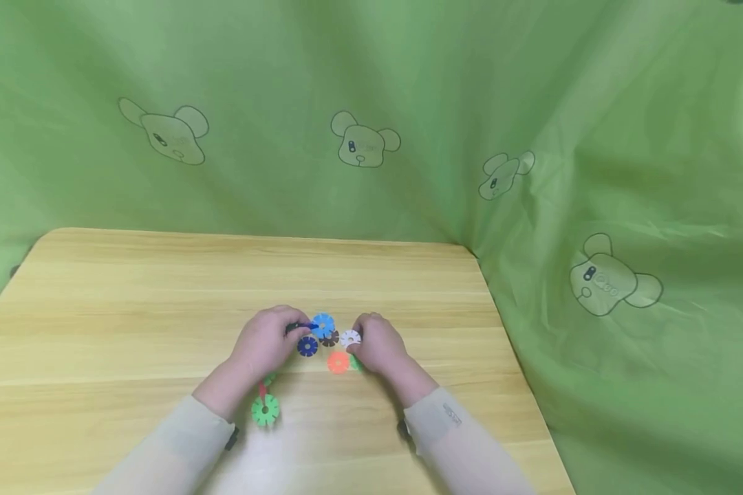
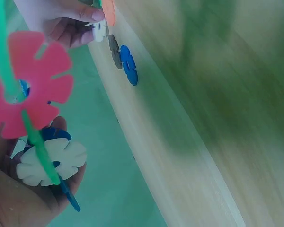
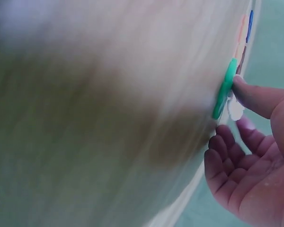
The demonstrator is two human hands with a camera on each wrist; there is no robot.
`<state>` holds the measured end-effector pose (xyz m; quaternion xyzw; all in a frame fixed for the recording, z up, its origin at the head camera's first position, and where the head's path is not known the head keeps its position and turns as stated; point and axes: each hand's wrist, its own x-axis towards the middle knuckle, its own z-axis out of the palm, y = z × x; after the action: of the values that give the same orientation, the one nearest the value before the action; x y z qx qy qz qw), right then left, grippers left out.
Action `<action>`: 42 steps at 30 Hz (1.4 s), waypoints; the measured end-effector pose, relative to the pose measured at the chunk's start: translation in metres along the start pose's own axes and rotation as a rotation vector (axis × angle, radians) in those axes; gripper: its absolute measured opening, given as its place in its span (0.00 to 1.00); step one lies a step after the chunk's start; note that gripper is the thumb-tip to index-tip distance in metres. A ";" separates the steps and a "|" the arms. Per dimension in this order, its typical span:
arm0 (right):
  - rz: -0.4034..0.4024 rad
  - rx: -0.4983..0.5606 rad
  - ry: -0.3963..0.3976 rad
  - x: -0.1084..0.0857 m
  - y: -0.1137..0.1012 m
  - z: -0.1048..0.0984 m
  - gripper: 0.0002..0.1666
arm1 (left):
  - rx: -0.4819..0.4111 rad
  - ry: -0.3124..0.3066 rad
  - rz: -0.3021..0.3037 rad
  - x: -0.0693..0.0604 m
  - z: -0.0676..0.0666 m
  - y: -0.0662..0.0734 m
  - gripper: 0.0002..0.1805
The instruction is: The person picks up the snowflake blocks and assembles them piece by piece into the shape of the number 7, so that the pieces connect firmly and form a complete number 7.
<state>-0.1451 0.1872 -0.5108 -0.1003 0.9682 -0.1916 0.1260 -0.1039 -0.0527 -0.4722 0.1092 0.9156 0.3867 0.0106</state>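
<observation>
Slotted plastic discs are around both hands. My left hand (image 1: 266,340) grips a joined cluster; in the left wrist view its fingers (image 2: 61,124) curl round it, with a white disc (image 2: 72,158) and a pink disc (image 2: 57,78) showing. A green disc (image 1: 265,410) hangs below that wrist. A dark blue piece at the left fingertips meets or overlaps the light blue disc (image 1: 322,325). My right hand (image 1: 380,345) pinches a white disc (image 1: 350,338) at its edge, beside a green disc (image 3: 225,90). Between the hands lie a dark blue disc (image 1: 307,346), a brown disc (image 1: 331,338) and an orange disc (image 1: 338,362).
The wooden table (image 1: 161,289) extends around the hands and discs. A green curtain (image 1: 272,172) with bear-head outlines stands behind the table, and its folds run along the right edge.
</observation>
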 end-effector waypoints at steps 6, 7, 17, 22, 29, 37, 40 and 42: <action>0.000 0.260 0.007 -0.004 0.002 -0.008 0.06 | -0.002 -0.003 0.005 -0.002 -0.003 0.000 0.09; -0.003 0.313 0.011 -0.005 0.001 -0.011 0.06 | -0.001 -0.003 0.007 -0.003 -0.004 0.000 0.09; -0.112 0.665 0.116 -0.012 -0.015 -0.042 0.10 | -0.002 0.004 0.011 -0.003 -0.009 0.000 0.08; -0.172 0.687 0.156 -0.017 -0.022 -0.048 0.11 | -0.007 0.007 0.009 -0.003 -0.010 -0.001 0.08; -0.201 0.669 0.193 -0.020 -0.028 -0.049 0.08 | -0.008 0.019 0.026 -0.002 -0.011 -0.001 0.08; -0.238 0.665 0.208 -0.021 -0.030 -0.044 0.07 | -0.016 0.005 0.020 -0.002 -0.014 0.004 0.07; -0.258 0.670 0.226 -0.021 -0.032 -0.044 0.06 | -0.014 0.008 0.017 0.000 -0.016 0.007 0.07; -0.270 0.675 0.241 -0.021 -0.032 -0.043 0.06 | -0.016 0.016 0.015 0.001 -0.017 0.008 0.06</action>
<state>-0.1321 0.1780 -0.4550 -0.1564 0.8367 -0.5248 0.0107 -0.1055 -0.0586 -0.4545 0.1129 0.9118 0.3949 0.0012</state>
